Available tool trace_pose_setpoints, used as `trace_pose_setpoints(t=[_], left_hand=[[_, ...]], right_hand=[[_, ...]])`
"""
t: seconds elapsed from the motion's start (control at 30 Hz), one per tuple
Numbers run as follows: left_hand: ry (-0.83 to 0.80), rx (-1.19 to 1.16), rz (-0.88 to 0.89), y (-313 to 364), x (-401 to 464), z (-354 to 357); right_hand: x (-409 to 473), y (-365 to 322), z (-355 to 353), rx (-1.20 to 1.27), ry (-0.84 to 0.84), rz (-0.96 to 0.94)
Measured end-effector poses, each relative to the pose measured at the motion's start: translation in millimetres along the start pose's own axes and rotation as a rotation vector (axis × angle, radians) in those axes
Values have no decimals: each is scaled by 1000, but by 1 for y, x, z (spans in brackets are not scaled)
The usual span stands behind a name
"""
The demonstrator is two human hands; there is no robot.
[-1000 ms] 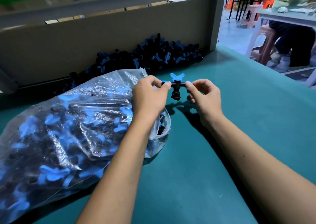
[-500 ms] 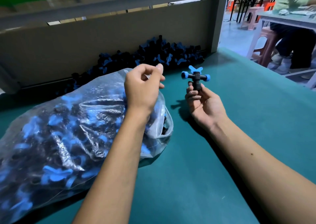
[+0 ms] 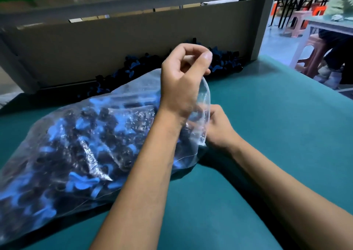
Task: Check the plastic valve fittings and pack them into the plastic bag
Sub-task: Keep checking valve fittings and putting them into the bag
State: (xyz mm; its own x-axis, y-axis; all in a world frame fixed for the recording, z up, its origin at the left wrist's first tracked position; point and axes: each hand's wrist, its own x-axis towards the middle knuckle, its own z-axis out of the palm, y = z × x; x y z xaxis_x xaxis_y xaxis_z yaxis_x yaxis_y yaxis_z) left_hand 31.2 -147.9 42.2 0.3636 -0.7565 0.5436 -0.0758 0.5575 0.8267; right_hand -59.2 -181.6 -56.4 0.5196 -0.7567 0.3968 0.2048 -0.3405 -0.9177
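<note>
Left hand (image 3: 182, 81) sits just above the middle of the frame, fingers curled, pinching the rim of the plastic bag (image 3: 80, 150) and lifting its mouth open. Right hand (image 3: 219, 127) is lower and to the right, at the bag's mouth with its fingers tucked inside behind the film, so I can't tell how far it's closed or whether it's got hold of anything. The bag lies on its side on the green table (image 3: 267, 135), long axis running from the lower left corner up toward the centre, mouth facing right. It's clear, crinkly, and stuffed with valve fittings (image 3: 82, 179), black bodies with blue butterfly handles. Behind it, upper middle, a loose pile of fittings (image 3: 225, 62) is heaped against a grey back panel (image 3: 95, 45).
</note>
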Motion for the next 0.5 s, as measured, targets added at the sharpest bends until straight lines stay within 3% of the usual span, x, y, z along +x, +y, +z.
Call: trace_pose_setpoints(t=[0.1, 0.2, 0.33, 0.4, 0.5], left_hand=[[-30, 46, 40, -1, -5, 6], [-50, 149, 27, -4, -4, 8], [-90, 542, -45, -24, -6, 15], [-71, 654, -37, -32, -8, 16], [19, 658, 12, -36, -7, 13]], right_hand=[[5, -16, 17, -191, -97, -23], [8, -20, 23, -167, -238, -7], [-3, -1, 14, -225, -340, 73], [-4, -1, 13, -123, -271, 31], [3, 8, 14, -92, -8, 45]])
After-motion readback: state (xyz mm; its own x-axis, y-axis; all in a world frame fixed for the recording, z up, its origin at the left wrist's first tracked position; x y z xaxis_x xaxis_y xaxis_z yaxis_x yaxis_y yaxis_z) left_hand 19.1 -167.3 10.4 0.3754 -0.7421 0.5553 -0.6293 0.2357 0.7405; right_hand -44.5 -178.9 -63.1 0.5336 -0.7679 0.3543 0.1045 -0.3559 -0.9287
